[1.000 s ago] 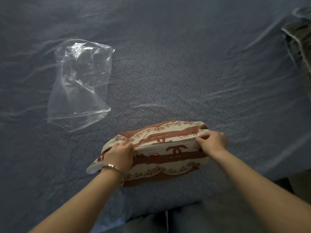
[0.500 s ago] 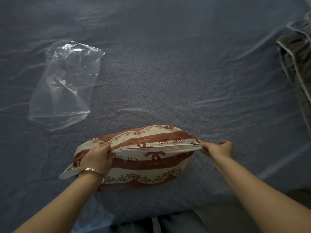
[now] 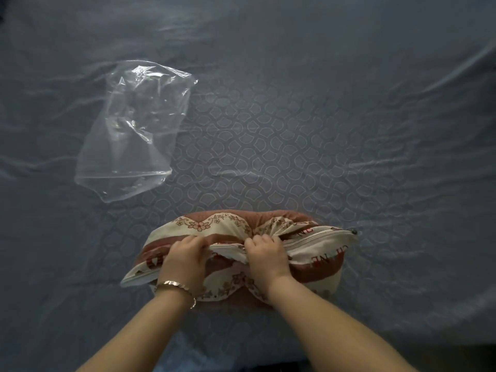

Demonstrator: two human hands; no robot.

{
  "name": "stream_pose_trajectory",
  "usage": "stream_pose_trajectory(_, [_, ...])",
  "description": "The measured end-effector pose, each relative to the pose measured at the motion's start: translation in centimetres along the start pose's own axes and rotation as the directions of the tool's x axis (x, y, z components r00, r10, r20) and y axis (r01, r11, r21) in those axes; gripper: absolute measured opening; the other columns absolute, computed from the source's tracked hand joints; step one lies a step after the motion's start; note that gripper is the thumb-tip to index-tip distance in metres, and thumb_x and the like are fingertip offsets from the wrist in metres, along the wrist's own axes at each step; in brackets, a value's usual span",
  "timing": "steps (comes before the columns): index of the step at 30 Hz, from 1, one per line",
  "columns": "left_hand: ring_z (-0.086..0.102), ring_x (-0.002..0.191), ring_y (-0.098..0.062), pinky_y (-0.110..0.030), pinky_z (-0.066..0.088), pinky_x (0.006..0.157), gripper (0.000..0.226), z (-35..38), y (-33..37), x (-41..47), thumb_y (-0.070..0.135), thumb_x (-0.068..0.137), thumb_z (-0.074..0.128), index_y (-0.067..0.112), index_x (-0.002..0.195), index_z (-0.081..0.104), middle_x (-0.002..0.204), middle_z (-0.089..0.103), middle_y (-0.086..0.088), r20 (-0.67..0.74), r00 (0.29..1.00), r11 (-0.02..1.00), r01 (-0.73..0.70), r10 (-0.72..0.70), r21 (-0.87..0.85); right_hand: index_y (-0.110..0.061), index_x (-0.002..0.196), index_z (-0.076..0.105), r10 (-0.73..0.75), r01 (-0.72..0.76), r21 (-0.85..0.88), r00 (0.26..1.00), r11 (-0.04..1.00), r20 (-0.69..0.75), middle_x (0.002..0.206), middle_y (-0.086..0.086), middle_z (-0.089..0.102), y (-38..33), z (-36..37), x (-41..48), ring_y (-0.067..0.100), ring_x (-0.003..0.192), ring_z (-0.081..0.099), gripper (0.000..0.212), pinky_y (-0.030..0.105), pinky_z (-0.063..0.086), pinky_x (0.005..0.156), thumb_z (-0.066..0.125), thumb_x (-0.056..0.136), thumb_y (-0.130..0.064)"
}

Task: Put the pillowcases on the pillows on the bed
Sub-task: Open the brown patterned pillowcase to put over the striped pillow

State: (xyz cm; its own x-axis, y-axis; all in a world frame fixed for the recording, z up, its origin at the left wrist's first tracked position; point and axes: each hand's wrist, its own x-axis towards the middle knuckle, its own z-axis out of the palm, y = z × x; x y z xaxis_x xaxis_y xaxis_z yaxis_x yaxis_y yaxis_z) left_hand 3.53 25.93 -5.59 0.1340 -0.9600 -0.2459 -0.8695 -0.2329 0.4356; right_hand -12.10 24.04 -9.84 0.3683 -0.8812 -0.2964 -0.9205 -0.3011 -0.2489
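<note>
Cased pillow sits on the bed (image 3: 335, 124) at the near edge, about centre. The pillowcase (image 3: 319, 257), brown and cream with a floral print, covers it fully, so the pillow itself is hidden. Clear plastic bag (image 3: 131, 135) lies far left, well apart.

Left hand (image 3: 185, 257), with a bracelet (image 3: 174, 284) on the wrist, has its fingers curled over the seam edge left of centre and grips the cloth. Right hand (image 3: 265, 257) is just beside it at centre, fingers curled and bunching cloth into a tight pinch; folds fan out from that grip. A pale strip of edge runs between the two hands. Zip pull (image 3: 354, 232) is at the far right end of the seam, with no hand on it. Can't tell if the zip is shut under the hands.

Step looks like squaring up or closing the zip edge, so this pillow is nearly done.

To do it well:
- Hold the seam taut between the hands and flatten the bunch at centre first.
- Push the fill down away from the zip teeth so it won't catch.
- Keep one hand anchoring the cloth and run the pull with the other, straight along the seam.
- Tug the corners so the fill reaches the left tip, which looks flat and empty.
</note>
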Motion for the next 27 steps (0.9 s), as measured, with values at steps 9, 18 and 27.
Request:
stream_pose_trajectory(9, [0.031,0.130,-0.026,-0.030,0.023,0.109,0.049,-3.0,8.6,-1.9,0.006,0.082,0.060,0.015,0.129,0.047,0.139,0.036,-0.009,-0.118,0.992,0.982,-0.066,0.046,-0.176,-0.015,0.099,0.059,0.267,-0.233,0.419,0.963,0.878,-0.026,0.097,0.009,0.067,4.4,-11.0,-6.5,0.031,0.090,0.061,0.047,0.036,0.043,0.070,0.040,0.091,-0.057])
stream_pose_trajectory(18, [0.059,0.097,-0.026,-0.040,0.047,0.091,0.081,0.4,26.0,-5.3,0.067,0.066,0.063,0.003,0.114,0.055,0.103,0.062,-0.013,0.549,0.812,0.735,0.492,-0.196,-0.466,-0.018,0.077,0.068,0.632,-0.174,0.867,0.751,0.467,-0.189,0.077,-0.004,0.069,18.0,-25.4,-21.5,0.014,0.079,0.065,0.026,0.023,0.053,0.074,0.057,0.087,-0.040])
stream_pose_trajectory(27, [0.062,0.103,-0.030,-0.043,0.049,0.090,0.093,6.9,57.1,-10.0,0.080,0.040,0.058,0.018,0.109,0.063,0.110,0.067,-0.013,0.768,0.617,0.387,0.674,0.174,-0.629,-0.019,0.089,0.069,0.674,0.065,0.956,0.695,0.286,-0.249,0.085,-0.007,0.071,38.3,-34.9,-35.0,0.006,0.087,0.066,0.027,0.018,0.051,0.079,0.056,0.082,-0.042])
